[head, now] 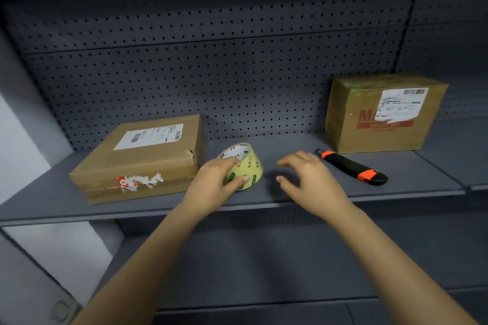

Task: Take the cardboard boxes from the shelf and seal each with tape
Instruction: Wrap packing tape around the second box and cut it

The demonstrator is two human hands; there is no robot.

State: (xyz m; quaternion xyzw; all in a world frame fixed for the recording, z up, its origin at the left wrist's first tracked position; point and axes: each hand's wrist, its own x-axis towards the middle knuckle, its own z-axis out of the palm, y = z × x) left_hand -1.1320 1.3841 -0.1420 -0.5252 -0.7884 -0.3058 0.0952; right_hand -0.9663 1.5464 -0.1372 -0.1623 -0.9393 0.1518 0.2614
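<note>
A flat cardboard box [142, 158] with a white label and a torn red sticker lies on the left of the grey shelf [290, 145]. A taller cardboard box [380, 119] with red print and a label stands at the right, against the pegboard. Between them sits a yellowish roll of tape [248, 169], tilted on the shelf. My left hand [214, 182] is wrapped around the roll, thumb on its front and fingers over its top. My right hand [309, 179] hovers just right of the roll, fingers spread, holding nothing.
A black and orange utility knife [353, 167] lies on the shelf, right of my right hand and in front of the taller box. A perforated grey back panel [211, 74] closes the rear. A lower shelf [264, 258] sits beneath my forearms.
</note>
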